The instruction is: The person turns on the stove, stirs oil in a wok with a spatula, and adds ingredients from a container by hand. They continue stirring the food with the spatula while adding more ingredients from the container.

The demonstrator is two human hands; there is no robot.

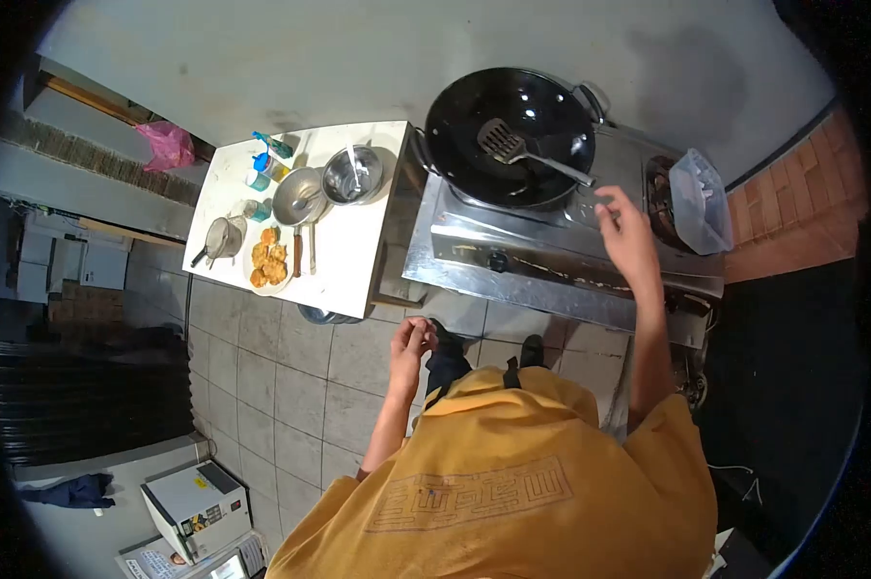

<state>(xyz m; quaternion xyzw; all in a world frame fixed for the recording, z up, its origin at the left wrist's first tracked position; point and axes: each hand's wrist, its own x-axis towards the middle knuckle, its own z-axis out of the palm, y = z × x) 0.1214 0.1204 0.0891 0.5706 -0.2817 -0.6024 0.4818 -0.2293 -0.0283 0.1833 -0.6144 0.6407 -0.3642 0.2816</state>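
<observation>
A black wok [455, 106] sits on the steel gas stove [551, 265]. Inside it lies a slotted spatula [502, 142], its handle reaching over the rim toward me. My right hand [628, 236] is over the stove just beyond the handle's end, fingers bent but apart, with nothing visible in them. In front of my waist, away from the stove and table, my left hand [411, 343] has its fingers curled closed; I see nothing in it.
On the white table [344, 275] at left stand a plate of fried food [269, 261], metal bowls [295, 198], a strainer [225, 237] and several bottles [262, 179]. A clear plastic tub [691, 207] is on the stove's right side, against the brick edge [792, 183].
</observation>
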